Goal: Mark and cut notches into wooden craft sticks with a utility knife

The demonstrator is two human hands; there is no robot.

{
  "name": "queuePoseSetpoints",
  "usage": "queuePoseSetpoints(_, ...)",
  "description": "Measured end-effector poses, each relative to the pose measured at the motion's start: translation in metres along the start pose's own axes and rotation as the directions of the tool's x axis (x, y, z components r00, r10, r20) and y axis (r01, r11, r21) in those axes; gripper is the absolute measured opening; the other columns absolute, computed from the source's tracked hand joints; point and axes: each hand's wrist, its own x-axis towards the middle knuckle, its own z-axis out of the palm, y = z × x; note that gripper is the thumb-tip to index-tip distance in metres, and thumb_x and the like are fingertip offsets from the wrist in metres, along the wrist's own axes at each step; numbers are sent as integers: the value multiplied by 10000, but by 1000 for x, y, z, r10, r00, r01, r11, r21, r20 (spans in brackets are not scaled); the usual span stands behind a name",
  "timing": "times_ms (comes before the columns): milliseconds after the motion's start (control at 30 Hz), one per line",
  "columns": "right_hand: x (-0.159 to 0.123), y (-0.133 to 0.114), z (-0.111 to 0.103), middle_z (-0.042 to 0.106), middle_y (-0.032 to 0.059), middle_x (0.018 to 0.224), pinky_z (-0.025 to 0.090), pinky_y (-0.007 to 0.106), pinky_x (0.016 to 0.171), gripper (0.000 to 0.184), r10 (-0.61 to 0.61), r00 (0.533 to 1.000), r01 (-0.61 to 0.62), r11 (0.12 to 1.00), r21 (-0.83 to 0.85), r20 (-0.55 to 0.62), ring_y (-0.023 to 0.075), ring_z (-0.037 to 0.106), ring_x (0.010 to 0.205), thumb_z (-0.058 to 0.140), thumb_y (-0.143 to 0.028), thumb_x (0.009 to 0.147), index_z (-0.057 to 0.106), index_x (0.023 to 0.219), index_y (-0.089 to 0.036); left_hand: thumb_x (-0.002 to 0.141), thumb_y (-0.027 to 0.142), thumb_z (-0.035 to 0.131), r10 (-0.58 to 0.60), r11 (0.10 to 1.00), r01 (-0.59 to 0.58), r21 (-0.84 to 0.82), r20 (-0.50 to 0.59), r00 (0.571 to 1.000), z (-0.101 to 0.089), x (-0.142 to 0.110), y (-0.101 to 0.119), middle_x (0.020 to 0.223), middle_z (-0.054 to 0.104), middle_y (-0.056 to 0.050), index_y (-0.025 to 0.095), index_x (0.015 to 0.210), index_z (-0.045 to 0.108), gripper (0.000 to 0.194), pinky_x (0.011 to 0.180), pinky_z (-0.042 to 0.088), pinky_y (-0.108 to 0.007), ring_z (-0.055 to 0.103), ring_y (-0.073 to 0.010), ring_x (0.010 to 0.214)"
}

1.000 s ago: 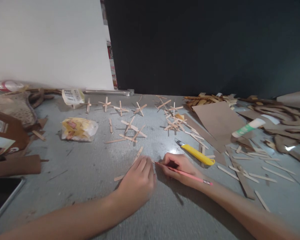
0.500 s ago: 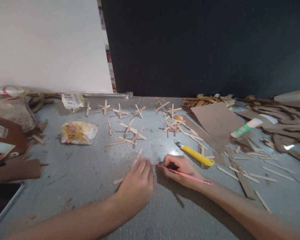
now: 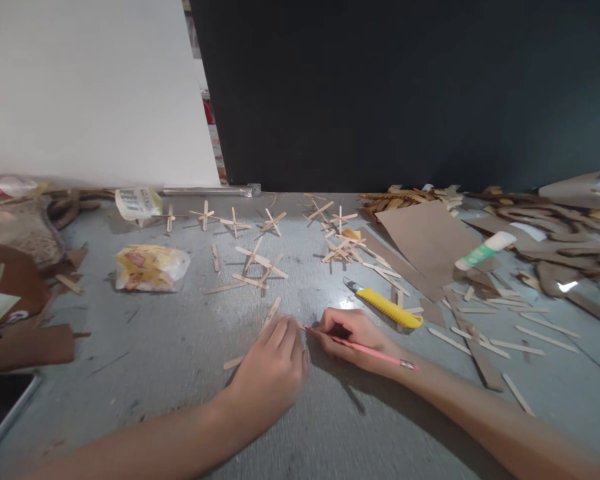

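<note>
My right hand point(image 3: 353, 337) grips a pink pencil point(image 3: 375, 353) with an eraser end, its point close to my left fingertips. My left hand point(image 3: 274, 360) lies over crossed wooden craft sticks, fingers bent and together, pressing them to the grey table point(image 3: 170, 373). One craft stick point(image 3: 272, 311) sticks out above the hand and another stick end point(image 3: 233, 363) at its left. A thin tip shows between the fingers and the pencil; the rest is under my hand. Beyond the right hand lies a yellow utility knife point(image 3: 387, 307), its blade end toward the upper left.
Several crossed-stick pieces point(image 3: 233, 222) stand at the back, near a small stick pile point(image 3: 343, 250). A yellow plastic packet point(image 3: 150, 268) and a phone point(image 3: 5, 407) are at left. Cardboard point(image 3: 420, 240), a glue tube point(image 3: 485, 251) and loose sticks point(image 3: 517, 347) lie right.
The view has shifted slightly, so things appear a little further left. Both hands keep nearly the same pose, with the pencil point still beside my left fingers.
</note>
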Motion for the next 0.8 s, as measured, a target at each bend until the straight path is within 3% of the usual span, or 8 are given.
queuePoseSetpoints(500,0,0,1,543,-38,603,319,216,505,302,14,1000,-14,1000,-4,-4,107,404,547,633,-412,905,504,704,-226,938,173,581,16,999,-14,-52,51,999,-7,2,-3,1081,774,-191,73,1030,792,252,1008,519,-435,702,-304,1040)
queuePoseSetpoints(633,0,-3,1,540,-44,594,329,219,506,317,16,1000,-16,1000,-12,-8,107,407,539,639,-423,901,498,695,-228,955,171,541,9,999,-7,-44,57,998,-5,2,-2,1105,775,-191,77,1057,787,282,1018,513,-452,696,-306,1060)
queuePoseSetpoints(800,-3,-2,2,591,-26,594,361,229,502,363,46,998,-44,998,41,-53,117,480,525,648,-511,915,531,719,-228,963,158,502,-3,999,3,-35,-6,1000,-3,2,0,1072,779,-212,31,1024,775,307,1004,528,-426,717,-296,1023)
